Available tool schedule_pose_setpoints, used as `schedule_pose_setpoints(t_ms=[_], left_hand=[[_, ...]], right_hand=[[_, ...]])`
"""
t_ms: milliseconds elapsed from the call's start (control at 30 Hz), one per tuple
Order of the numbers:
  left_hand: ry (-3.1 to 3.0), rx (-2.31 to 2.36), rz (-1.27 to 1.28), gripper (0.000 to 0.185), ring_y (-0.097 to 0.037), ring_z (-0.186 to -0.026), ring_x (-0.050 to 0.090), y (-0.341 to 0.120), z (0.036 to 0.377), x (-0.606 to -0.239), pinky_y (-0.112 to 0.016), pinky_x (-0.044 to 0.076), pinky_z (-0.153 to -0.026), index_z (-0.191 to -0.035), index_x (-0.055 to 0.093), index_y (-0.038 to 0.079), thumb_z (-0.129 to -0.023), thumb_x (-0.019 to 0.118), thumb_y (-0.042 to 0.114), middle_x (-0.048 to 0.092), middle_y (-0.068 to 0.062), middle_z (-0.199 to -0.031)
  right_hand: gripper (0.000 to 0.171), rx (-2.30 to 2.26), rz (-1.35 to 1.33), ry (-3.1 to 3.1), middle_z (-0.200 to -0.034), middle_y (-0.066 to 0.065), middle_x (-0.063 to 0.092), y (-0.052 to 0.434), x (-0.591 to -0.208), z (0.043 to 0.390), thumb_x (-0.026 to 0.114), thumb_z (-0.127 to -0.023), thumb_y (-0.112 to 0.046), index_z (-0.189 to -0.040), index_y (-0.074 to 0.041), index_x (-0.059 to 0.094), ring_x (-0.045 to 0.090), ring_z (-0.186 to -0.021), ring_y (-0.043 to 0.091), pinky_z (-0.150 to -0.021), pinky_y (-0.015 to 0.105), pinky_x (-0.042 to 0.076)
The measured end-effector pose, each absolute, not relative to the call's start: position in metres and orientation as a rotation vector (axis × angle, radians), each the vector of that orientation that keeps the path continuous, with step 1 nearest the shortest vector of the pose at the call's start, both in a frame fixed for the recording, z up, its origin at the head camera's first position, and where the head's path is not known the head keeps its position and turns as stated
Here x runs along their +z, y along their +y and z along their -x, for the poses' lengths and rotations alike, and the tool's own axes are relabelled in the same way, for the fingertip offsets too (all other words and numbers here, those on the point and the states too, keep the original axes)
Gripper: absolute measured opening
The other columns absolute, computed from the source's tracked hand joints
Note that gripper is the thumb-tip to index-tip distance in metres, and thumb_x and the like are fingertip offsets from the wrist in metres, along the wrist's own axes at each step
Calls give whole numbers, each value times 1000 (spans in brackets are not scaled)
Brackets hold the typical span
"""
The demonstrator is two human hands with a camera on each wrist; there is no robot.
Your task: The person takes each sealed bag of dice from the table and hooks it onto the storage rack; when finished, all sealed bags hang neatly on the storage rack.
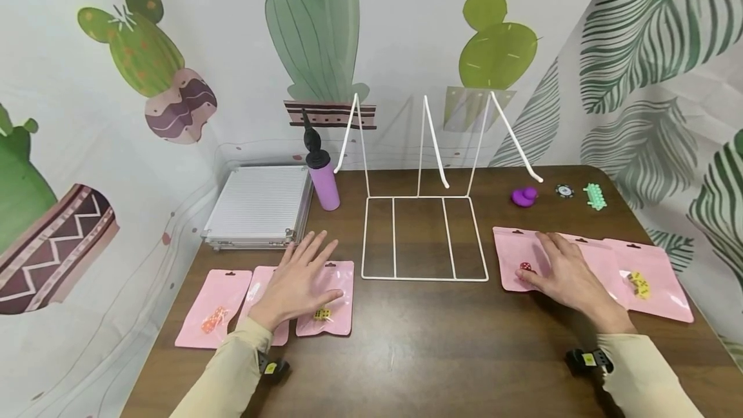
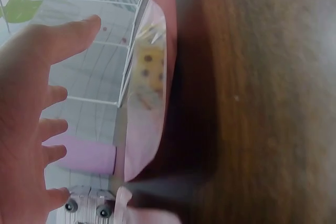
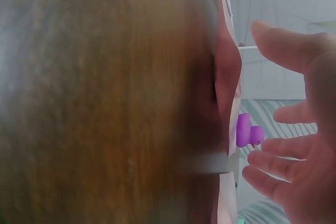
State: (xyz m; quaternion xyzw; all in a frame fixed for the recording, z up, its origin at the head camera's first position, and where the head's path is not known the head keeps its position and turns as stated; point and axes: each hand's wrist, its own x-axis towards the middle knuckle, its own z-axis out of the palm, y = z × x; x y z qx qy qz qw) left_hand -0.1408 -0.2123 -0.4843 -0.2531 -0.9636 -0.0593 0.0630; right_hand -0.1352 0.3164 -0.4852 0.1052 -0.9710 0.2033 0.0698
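Observation:
My left hand (image 1: pixel 297 289) is held above the left group of pink zip pouches, fingers straight and spread, holding nothing. The outer pouch (image 1: pixel 203 282) shows orange dice (image 1: pixel 213 320); the inner pouch (image 1: pixel 344 286) shows yellow dice (image 2: pixel 149 69). Most of the middle pouch (image 1: pixel 258 282) is hidden beneath the hand. On the right, my right hand (image 1: pixel 571 279) extends over another group, fingers loosely extended and empty. A pouch with a red die (image 1: pixel 525 267) lies at its thumb, a partly covered pouch (image 1: pixel 598 257) under it, and a pouch with yellow dice (image 1: pixel 640 285) beyond.
Between the hands stands a white wire rack (image 1: pixel 424 279) with three upright hooks. A silver case (image 1: pixel 258 202) and a purple hand pump (image 1: pixel 325 186) are at the back left. At the back right sit a purple duck (image 1: pixel 524 197), a poker chip (image 1: pixel 564 191) and a green toy (image 1: pixel 594 197).

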Motion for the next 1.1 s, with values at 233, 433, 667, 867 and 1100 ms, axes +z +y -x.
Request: schedule_pose_setpoints(t_ms=[233, 433, 667, 867, 1100], left_hand=[[-2901, -167, 821, 97, -30, -150, 16, -201, 150, -486, -60, 21, -116, -157, 22, 25, -80, 53, 76, 14, -3, -164], [-2901, -185, 886, 98, -32, -150, 17, -187, 161, -488, -60, 23, -115, -156, 23, 23, -79, 57, 73, 14, -4, -164], [-2928, -152, 941, 99, -34, -148, 21, -171, 177, -490, -60, 25, -114, -155, 27, 21, -78, 57, 75, 21, -9, -162], [-3025, -155, 979, 100, -32, -149, 19, -159, 185, -489, -57, 24, -116, -157, 22, 22, -79, 54, 76, 18, -9, -163], [-3112, -125, 974, 102, -29, -150, 17, -154, 190, -494, -56, 22, -117, -157, 17, 24, -78, 51, 79, 17, -6, -164]], right_hand=[[98, 587, -242, -3013, -140, 42, 32, 313, -483, 135, 78, -76, -49, -144, 7, 34, 30, -125, 61, -97, 75, 30], [100, 565, -199, -3056, -139, 43, 31, 311, -482, 134, 77, -77, -51, -143, 10, 33, 30, -123, 62, -97, 75, 30], [106, 576, -167, -3101, -139, 46, 30, 311, -482, 136, 76, -77, -54, -145, 13, 29, 30, -122, 63, -98, 74, 29], [89, 556, -223, -3078, -107, 39, 51, 312, -484, 138, 80, -75, -47, -127, 14, 42, 50, -98, 53, -83, 65, 44], [94, 596, -169, -3124, -106, 41, 47, 307, -484, 139, 82, -72, -42, -129, 16, 35, 54, -90, 52, -76, 64, 46]])
